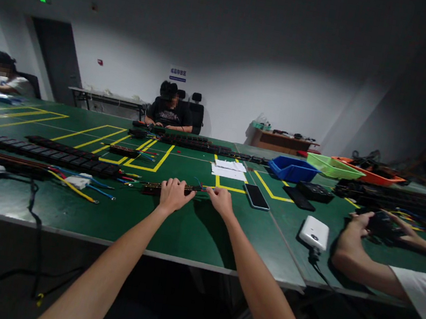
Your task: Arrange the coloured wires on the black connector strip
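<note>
My left hand (176,195) is closed around a narrow dark strip with wires (150,188), which lies low over the green table. To its right, my right hand (221,200) pinches the thin wires (202,187) at the strip's end. A short piece of blue wire sticks up between my hands. The fingertips partly cover what each hand grips. Left of my hands lie long black segmented strips (74,159), with coloured leads ending in ring terminals. A phone (256,197) lies to the right of my right hand.
White papers (229,169), a blue bin (292,169), a green basket (334,167) and an orange basket (370,170) are farther back. A white power bank (314,232) lies right. A co-worker's hands (360,228) hold a black part. Another person (172,109) sits opposite.
</note>
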The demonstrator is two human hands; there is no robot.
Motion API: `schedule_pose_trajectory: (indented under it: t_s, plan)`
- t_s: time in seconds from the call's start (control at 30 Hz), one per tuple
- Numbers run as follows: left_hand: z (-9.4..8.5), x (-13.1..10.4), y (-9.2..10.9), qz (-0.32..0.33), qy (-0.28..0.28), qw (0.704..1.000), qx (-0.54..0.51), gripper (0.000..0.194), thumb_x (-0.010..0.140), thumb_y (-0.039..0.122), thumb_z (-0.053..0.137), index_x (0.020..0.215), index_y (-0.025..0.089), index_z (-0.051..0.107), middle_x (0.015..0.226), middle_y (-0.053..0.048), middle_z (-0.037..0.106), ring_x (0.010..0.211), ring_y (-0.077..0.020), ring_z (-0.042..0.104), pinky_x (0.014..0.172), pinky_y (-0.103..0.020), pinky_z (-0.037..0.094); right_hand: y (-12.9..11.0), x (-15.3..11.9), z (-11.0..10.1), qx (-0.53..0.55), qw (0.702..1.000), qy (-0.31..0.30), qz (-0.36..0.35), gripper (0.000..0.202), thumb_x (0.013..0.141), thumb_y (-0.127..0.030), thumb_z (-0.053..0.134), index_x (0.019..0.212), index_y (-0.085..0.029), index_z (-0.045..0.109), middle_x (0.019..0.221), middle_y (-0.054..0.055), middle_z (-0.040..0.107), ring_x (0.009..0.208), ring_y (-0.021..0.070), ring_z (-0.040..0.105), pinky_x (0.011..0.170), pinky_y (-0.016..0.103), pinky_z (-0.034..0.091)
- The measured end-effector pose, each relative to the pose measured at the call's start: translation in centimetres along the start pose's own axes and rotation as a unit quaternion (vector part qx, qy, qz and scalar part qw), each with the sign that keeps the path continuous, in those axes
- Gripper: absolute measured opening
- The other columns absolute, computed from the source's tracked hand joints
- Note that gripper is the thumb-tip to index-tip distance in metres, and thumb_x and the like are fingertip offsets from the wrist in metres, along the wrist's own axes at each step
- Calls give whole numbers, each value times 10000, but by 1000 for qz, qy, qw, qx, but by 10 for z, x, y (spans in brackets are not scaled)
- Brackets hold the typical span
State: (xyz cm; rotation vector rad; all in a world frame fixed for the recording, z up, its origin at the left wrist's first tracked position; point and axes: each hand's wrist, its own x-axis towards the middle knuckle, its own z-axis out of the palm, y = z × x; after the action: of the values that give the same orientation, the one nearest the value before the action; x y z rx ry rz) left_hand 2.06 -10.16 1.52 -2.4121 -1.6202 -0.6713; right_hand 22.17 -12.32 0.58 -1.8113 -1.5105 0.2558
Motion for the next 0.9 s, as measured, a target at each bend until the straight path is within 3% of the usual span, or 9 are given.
schedule_pose_trajectory:
  t_s: [0.23,0.5,0.6,0.9]
  plan:
    - [2,0,0,-9,-15,1000,9,634,903,738,386,1088,207,679,1131,-166,639,1070,-338,519,909,-459,338,-8,-7,-6,-84,996,-11,6,421,937,-495,558,695,-184,705,719,78,684,708,187,630,563,246,297]
    - [4,2,-2,-1,-9,1000,18,635,926,709,357,1057,176,677,1086,-176,638,1018,-330,541,867,-443,353,-11,-13,-7,-131,991,-17,19,509,977,-590,453,835,-202,750,854,125,736,793,233,687,604,254,363]
    - [6,1,-1,-10,-1,1000,23,622,915,713,385,1066,188,681,1100,-177,639,1055,-345,532,892,-459,345,-13,-15,-8,-148,989,-12,16,514,1011,-557,394,899,-205,752,899,131,740,815,231,692,635,257,388]
    - [4,1,-1,2,-11,1000,22,631,907,734,376,1058,203,683,1100,-166,648,1039,-336,540,886,-452,355,-18,-17,-11,-189,982,1,-25,431,1012,-483,449,842,-205,732,855,117,731,781,220,680,640,261,378]
